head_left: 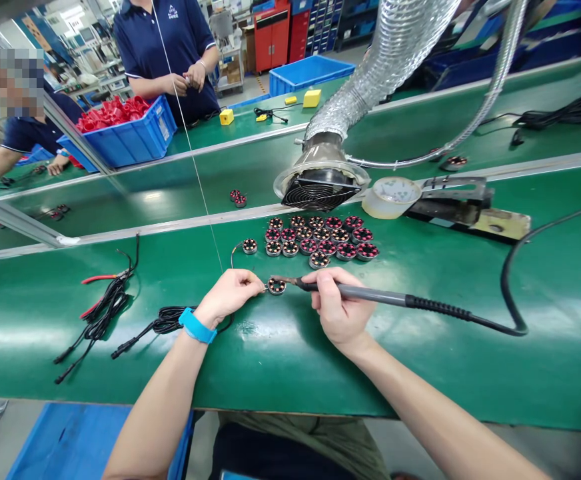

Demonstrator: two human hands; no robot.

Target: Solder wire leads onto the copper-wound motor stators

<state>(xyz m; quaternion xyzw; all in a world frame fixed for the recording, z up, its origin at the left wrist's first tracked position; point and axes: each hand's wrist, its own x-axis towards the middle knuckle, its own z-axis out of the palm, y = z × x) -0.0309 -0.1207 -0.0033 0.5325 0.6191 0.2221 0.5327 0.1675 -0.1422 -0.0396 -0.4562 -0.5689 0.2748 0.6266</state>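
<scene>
A small round motor stator (276, 286) with copper windings lies on the green bench (420, 373) in front of me. My right hand (338, 307) is closed around a grey soldering iron (370, 295), whose tip rests at the stator's right side. My left hand (230, 293) is pinched shut at the stator's left side, on a thin solder wire (190, 147) that runs up and away. A blue band sits on my left wrist.
Several more stators (320, 237) lie grouped behind, under a fume extractor hood (320, 180) on a silver duct. A tape roll (391, 197), black cables (103, 310) at left, blue bins (130, 137), and other people stand across the benches.
</scene>
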